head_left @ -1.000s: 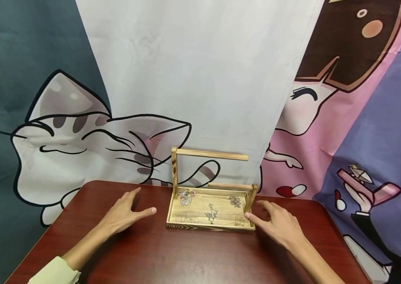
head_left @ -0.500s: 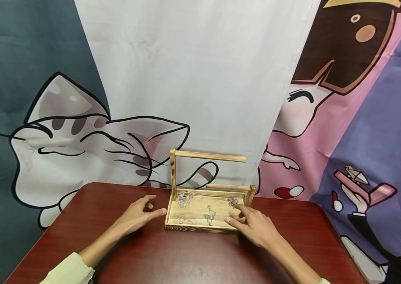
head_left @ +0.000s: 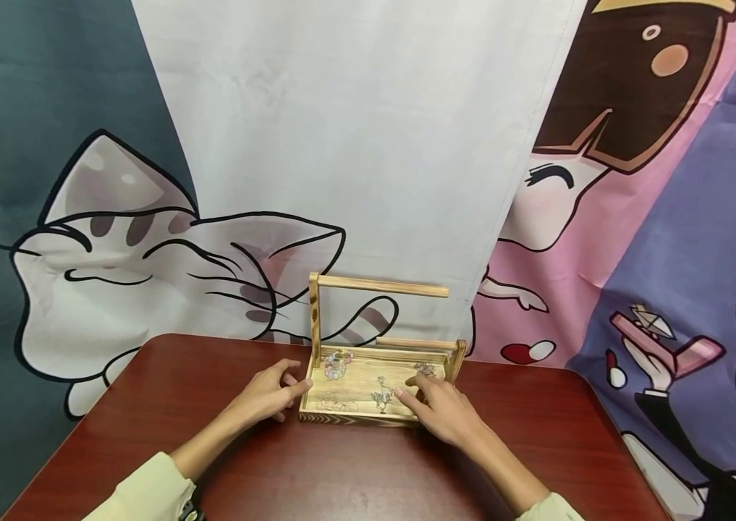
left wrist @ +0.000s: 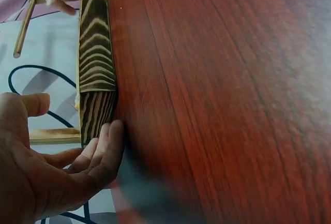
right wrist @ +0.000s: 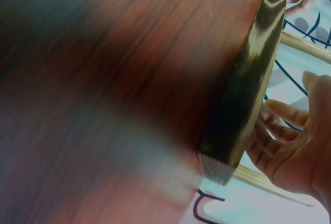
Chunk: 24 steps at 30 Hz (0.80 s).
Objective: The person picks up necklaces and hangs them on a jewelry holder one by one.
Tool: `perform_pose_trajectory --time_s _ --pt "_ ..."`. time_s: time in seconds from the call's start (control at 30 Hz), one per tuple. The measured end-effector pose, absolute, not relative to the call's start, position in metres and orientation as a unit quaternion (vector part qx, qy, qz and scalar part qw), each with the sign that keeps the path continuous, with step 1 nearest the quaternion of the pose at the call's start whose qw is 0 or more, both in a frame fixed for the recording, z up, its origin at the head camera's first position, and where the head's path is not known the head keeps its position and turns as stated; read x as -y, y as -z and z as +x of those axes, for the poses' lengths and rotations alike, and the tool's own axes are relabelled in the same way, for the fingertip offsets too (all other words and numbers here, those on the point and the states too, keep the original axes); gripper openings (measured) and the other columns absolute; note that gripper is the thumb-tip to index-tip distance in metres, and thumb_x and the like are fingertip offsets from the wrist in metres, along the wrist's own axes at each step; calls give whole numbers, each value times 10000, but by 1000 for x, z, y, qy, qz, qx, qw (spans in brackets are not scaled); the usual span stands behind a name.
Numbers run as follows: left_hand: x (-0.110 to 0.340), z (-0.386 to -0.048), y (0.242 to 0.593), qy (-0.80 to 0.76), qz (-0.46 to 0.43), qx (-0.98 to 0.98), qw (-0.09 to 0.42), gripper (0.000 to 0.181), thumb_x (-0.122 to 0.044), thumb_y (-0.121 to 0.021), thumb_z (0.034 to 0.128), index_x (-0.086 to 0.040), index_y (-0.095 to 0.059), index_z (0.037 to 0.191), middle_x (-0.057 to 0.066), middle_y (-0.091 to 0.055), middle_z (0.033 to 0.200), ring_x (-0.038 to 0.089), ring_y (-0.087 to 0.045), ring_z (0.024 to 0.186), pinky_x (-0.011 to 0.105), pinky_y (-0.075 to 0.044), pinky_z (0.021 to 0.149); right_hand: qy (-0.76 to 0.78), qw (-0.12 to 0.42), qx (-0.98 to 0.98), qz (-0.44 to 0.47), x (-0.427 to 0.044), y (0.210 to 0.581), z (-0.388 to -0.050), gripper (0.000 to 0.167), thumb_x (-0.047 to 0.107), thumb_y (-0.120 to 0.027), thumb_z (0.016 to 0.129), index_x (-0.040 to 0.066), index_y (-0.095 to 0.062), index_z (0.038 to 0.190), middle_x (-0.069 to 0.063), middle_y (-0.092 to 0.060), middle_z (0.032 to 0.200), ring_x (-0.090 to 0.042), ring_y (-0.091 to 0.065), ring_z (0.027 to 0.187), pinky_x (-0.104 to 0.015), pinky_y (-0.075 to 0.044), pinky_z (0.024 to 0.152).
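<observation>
A shallow wooden tray [head_left: 357,417] with a post and rod at each end stands at the back of the table. Several small pieces of jewellery lie in it, among them a beaded bunch [head_left: 335,366] at back left and a silvery piece [head_left: 382,396] near the middle. My left hand [head_left: 266,394] is at the tray's left end; its fingertips touch the end wall [left wrist: 98,113] in the left wrist view, thumb raised. My right hand [head_left: 446,411] reaches over the tray's right part, fingers loosely bent, holding nothing visible. In the right wrist view, that hand [right wrist: 300,141] is beside the long side [right wrist: 248,74].
The red-brown table [head_left: 341,470] runs toward me in front of the tray. Behind it hangs a printed cloth [head_left: 368,145] with a cartoon cat and figure. The upper rod [head_left: 383,286] stands above the tray, a lower rod [head_left: 416,342] along its back.
My left hand has moved right, up to the tray's left end. My right hand has moved left, from beyond the right post to over the tray. The tray has not visibly moved on the table.
</observation>
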<state>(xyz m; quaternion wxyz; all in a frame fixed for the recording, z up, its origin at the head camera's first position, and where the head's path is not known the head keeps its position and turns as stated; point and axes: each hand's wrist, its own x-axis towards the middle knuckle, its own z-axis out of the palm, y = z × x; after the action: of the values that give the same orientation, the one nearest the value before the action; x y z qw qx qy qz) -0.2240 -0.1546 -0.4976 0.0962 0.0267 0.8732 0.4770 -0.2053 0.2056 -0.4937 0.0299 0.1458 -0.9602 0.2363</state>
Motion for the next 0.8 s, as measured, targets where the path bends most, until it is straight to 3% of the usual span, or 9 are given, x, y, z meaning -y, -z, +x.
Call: perform_pose_trajectory --time_s 0.23,0.43,0.57,0.8 --pt "141 -233 500 -506 28 -856 99 577 -244 -790 1055 8 -599 1538 103 -723 1062 194 -696 769 382 -689 541 -248 28 955 159 -200 498 -211 310 394 -762 1078 123 -817 1218 65 -765 923 -108 -719 876 -372 -634 760" --pt "139 -236 500 -532 15 -840 107 536 -164 -797 1039 35 -616 1502 131 -730 1066 204 -711 797 407 -708 555 -268 14 947 176 -187 503 -222 125 298 -817 1026 174 -815 1033 77 -765 870 -67 -682 834 -304 -606 747" --pt "140 -238 501 -550 10 -827 120 527 -136 -768 1060 53 -592 1519 162 -718 1096 223 -717 845 422 -719 575 -283 4 944 169 -177 504 -230 182 321 -840 1008 194 -772 897 102 -724 794 -61 -629 747 -291 -573 670" --pt "143 -239 503 -564 -1 -814 137 508 -93 -756 1069 46 -582 1525 210 -729 1131 237 -745 781 440 -724 577 -286 -20 949 129 -162 507 -239 356 409 -897 967 187 -700 770 94 -658 706 -93 -573 662 -286 -498 595"
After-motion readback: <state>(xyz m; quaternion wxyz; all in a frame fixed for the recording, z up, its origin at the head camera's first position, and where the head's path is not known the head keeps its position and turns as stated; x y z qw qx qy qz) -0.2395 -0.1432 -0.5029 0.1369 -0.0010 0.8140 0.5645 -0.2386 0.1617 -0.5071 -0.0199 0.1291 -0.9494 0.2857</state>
